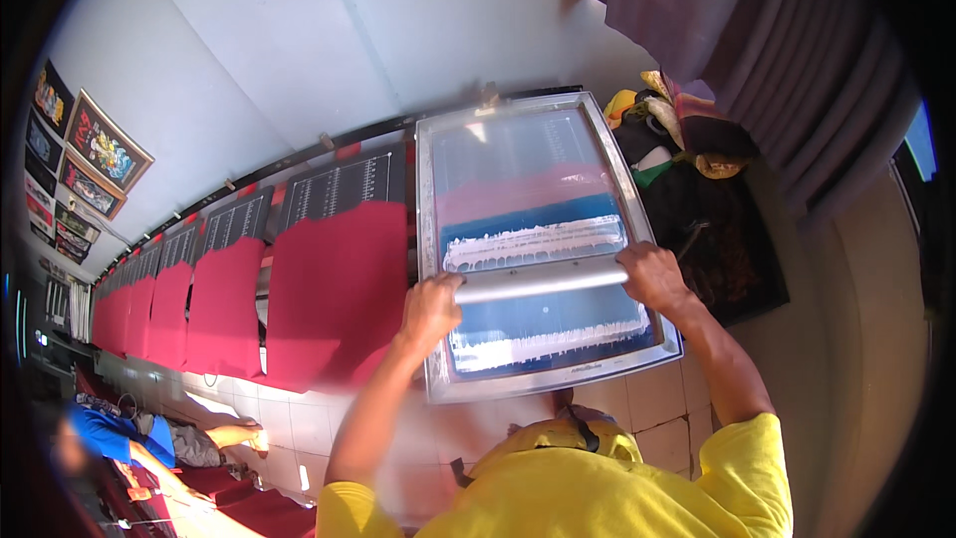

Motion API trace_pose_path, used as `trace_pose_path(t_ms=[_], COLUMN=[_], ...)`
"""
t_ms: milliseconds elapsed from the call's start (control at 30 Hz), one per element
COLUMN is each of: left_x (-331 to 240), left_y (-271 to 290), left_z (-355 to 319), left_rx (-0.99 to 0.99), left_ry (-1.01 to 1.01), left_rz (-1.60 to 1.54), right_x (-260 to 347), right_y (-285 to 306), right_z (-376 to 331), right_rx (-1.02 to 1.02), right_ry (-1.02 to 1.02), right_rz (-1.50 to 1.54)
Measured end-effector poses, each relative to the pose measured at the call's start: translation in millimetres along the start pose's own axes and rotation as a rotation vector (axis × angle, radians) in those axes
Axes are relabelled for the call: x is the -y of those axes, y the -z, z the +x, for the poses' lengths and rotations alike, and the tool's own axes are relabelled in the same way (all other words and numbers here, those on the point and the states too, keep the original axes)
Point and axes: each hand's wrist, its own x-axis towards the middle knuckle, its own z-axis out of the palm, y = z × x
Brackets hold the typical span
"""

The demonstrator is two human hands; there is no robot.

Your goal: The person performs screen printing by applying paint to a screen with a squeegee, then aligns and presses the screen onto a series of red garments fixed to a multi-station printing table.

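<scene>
My left hand (433, 307) and my right hand (652, 272) are closed on the two ends of a long silver squeegee (541, 281). It lies crosswise over a screen-printing frame (426, 209) with a metal rim and blue mesh (546, 307). White ink (538, 239) is spread in a ragged band just beyond the squeegee. Another band of white ink (551, 343) lies nearer me, by the frame's near rim. Through the far part of the mesh a dark board and some pinkish red show faintly. The squeegee's lower edge is hidden from view.
Left of the frame, red shirt pieces (344, 284) lie on a row of dark printing boards (339, 189) along a rail. A person in blue (110, 433) is at the lower left, near more red cloth (249, 503). Piled items (652, 125) and a curtain (757, 60) are at right.
</scene>
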Motion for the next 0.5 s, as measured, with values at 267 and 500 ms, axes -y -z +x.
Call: trace_pose_path(t_ms=[267,500], left_x=[-40.4,-45.6], left_y=[-38.5,-54.7], left_z=[-131.6,-163.6], left_rx=[-0.084,0.029], left_ry=[-0.047,-0.043], left_rz=[0.045,0.08], right_x=[55.3,73.4], right_y=[-6.3,-23.3], right_z=[-122.9,-157.7], right_rx=[-0.092,0.142], right_ry=[0.045,-0.077], right_rz=[0.012,-0.036])
